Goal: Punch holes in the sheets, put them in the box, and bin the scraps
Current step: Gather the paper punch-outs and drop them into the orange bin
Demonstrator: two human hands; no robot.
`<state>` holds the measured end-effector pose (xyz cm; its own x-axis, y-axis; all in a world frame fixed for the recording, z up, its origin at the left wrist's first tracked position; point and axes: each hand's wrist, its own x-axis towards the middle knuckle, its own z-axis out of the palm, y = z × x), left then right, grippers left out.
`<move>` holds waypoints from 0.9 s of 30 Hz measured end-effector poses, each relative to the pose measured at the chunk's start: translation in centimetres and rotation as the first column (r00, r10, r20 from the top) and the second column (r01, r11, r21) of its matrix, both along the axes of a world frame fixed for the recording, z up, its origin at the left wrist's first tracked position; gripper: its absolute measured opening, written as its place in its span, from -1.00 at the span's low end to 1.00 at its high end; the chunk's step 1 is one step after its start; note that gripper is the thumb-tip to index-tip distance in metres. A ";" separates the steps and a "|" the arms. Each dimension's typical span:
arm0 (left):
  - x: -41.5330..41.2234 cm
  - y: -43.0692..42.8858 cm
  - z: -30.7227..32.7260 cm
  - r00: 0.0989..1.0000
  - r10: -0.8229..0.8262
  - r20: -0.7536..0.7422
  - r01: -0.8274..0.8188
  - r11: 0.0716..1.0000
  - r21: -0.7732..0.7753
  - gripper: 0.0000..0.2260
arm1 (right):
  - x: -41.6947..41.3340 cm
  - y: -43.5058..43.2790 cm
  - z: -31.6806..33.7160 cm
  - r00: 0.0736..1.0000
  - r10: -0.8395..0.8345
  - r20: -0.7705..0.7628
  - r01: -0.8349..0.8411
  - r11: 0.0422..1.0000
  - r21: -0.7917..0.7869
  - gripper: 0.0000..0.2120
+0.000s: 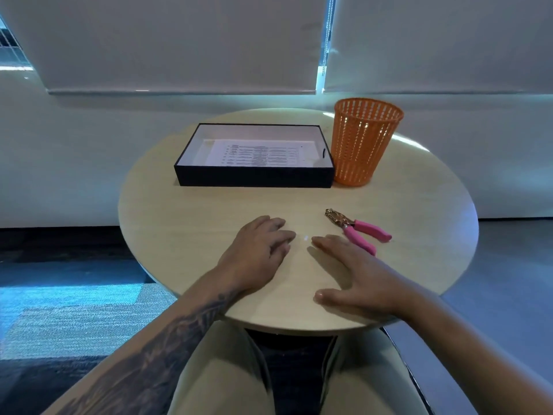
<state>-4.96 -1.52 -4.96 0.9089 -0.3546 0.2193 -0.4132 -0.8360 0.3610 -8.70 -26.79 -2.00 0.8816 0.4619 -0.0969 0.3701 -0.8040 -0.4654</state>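
Note:
A black box (254,176) with a white inside stands at the back of the round table, and a printed sheet (257,155) lies flat in it. Right of the box stands an orange mesh bin (366,142). A hole punch (357,229) with pink handles lies on the table in front of the bin. My left hand (257,253) rests palm down with loosely bent fingers and holds nothing. My right hand (356,277) lies flat with spread fingers just left of the punch handles. A tiny pale scrap (305,238) lies between my fingertips.
The light wooden round table (185,223) has its near edge over my knees. Behind it are a white wall and lowered window blinds (179,40). Dark carpet lies to the left, a grey floor to the right.

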 end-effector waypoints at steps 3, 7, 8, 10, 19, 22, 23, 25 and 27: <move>0.0 -0.1 -0.1 1.000 -0.001 0.003 0.001 1.000 -0.016 -0.62 | -0.2 0.3 -0.1 0.998 -0.036 0.059 0.033 0.998 0.053 -0.10; 0.0 -0.1 -0.2 1.000 0.008 -0.009 -0.008 1.000 -0.020 -0.64 | 0.2 1.5 -0.2 0.985 -0.145 0.091 0.131 0.981 0.145 -0.22; 0.0 -0.1 -0.1 1.000 0.010 -0.012 -0.010 1.000 -0.020 -0.65 | 0.5 1.9 -0.2 0.980 -0.169 0.105 0.152 0.976 0.153 -0.24; 0.0 -0.1 -0.1 1.000 0.008 0.000 -0.008 1.000 -0.025 -0.66 | 1.4 2.6 -0.3 0.970 -0.212 0.121 0.188 0.965 0.182 -0.29; 1.5 -0.7 0.8 0.992 0.122 0.037 -0.112 0.974 -0.198 -0.79 | 4.1 3.9 -0.9 0.944 -0.304 0.125 0.219 0.866 0.449 -0.63; 1.3 -0.6 0.4 0.993 0.105 0.054 -0.092 0.974 -0.205 -0.79 | 3.8 3.6 -1.1 0.909 -0.388 0.150 0.258 0.809 0.528 -0.70; 1.1 -0.6 0.3 0.994 0.091 0.062 -0.077 0.976 -0.202 -0.79 | 3.7 3.5 -1.3 0.897 -0.413 0.159 0.274 0.800 0.533 -0.69; 0.9 -0.5 0.2 0.994 0.071 0.081 -0.056 0.983 -0.176 -0.78 | 3.6 3.5 -1.7 0.884 -0.433 0.175 0.291 0.804 0.518 -0.69; 1.0 -0.6 0.1 0.992 0.076 0.097 -0.057 0.981 -0.185 -0.76 | 3.4 3.5 -1.8 0.889 -0.411 0.200 0.280 0.837 0.470 -0.71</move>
<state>-3.97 -2.12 -4.85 0.8982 -0.2397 0.3685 -0.4020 -0.7872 0.4677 -5.34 -23.24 -3.78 0.9487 0.0596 0.3105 0.2716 -0.6564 -0.7038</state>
